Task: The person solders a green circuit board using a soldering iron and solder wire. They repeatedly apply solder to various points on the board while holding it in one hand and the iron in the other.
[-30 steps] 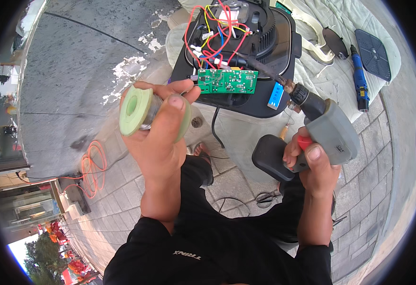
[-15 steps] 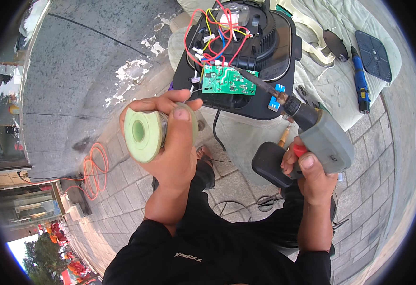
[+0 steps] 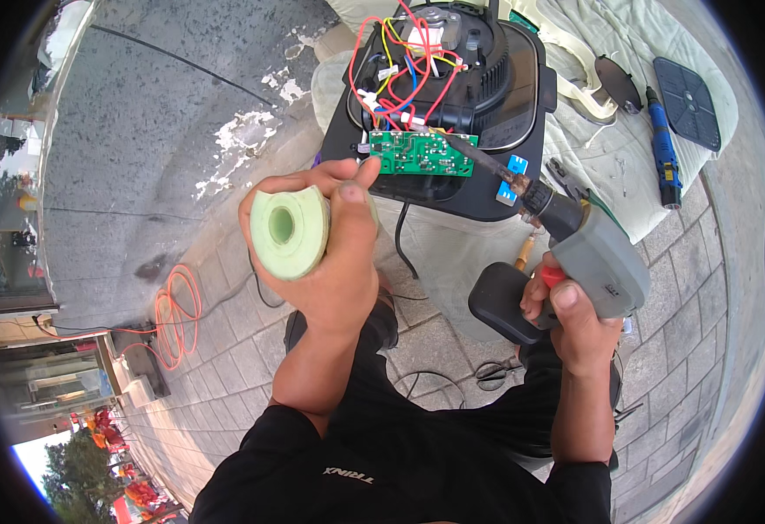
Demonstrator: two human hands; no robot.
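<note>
My left hand [image 3: 334, 284] is closed round a pale green spool of solder wire [image 3: 302, 251], its round end toward me. The thumb and fingertips point at the left end of a green circuit board [image 3: 421, 157]. In my right hand [image 3: 581, 336] is a grey pistol-shaped cordless soldering iron [image 3: 609, 266], with a red trigger and a black battery [image 3: 504, 301] at its base. Its long dark tip reaches the board's upper edge, near the wires; exact contact is unclear. The board lies over the near side of an opened black appliance [image 3: 509, 131], with red, yellow, blue and white wires above it.
On the pale cloth to the right lie a blue electric screwdriver [image 3: 664, 153], a dark square plate [image 3: 688, 103] and a cream ring-shaped housing [image 3: 574, 52]. Scissors [image 3: 491, 375] lie on the paving by my feet. An orange cable [image 3: 173, 319] is coiled at the left.
My left hand with the spool has shifted right and slightly up. The circuit board has tilted and looks narrower. My right hand and the iron have hardly moved.
</note>
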